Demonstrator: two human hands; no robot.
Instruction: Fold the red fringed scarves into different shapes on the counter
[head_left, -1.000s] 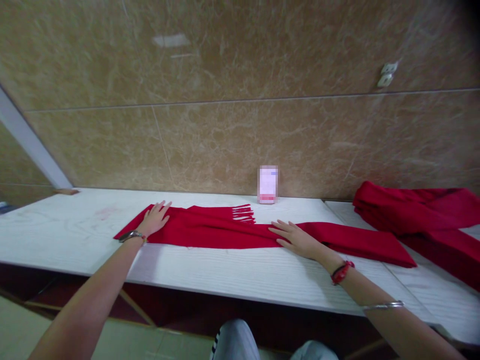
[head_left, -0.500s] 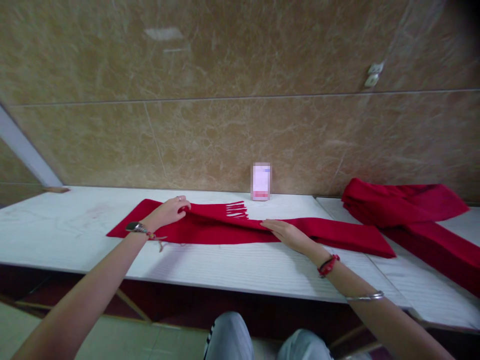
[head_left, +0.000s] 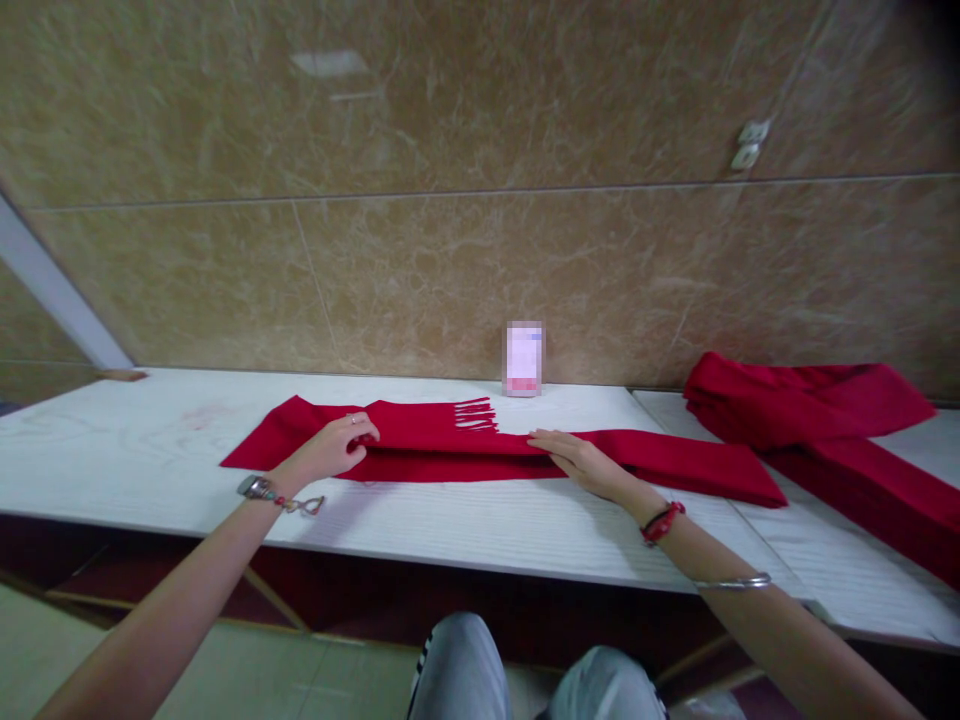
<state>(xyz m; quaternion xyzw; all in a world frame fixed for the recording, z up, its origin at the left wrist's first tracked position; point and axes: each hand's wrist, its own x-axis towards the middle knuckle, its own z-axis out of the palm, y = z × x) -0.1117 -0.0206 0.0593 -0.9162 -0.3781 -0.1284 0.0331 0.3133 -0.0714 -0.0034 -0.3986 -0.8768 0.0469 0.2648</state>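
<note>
A long red scarf [head_left: 442, 465] lies lengthwise on the white wood-grain table [head_left: 450, 525], partly folded over, with a fringed end at its far side. My left hand [head_left: 330, 449] pinches the upper layer's near edge, left of the fringe. Beneath that edge, a dark gap separates it from the lower layer. My right hand [head_left: 581, 462] rests on the scarf right of the fringe, its fingers stretched out and lying flat on the fabric.
Another red scarf [head_left: 795, 405], loosely folded, lies at the right on an adjoining table section. A small blurred upright object [head_left: 523, 360] leans by the tiled wall [head_left: 480, 270]. My knees [head_left: 461, 665] are below the table's front edge.
My left hand has drawn the upper layer's edge toward me, so more of it covers the lower layer. My right hand has stayed almost in place on the scarf.
</note>
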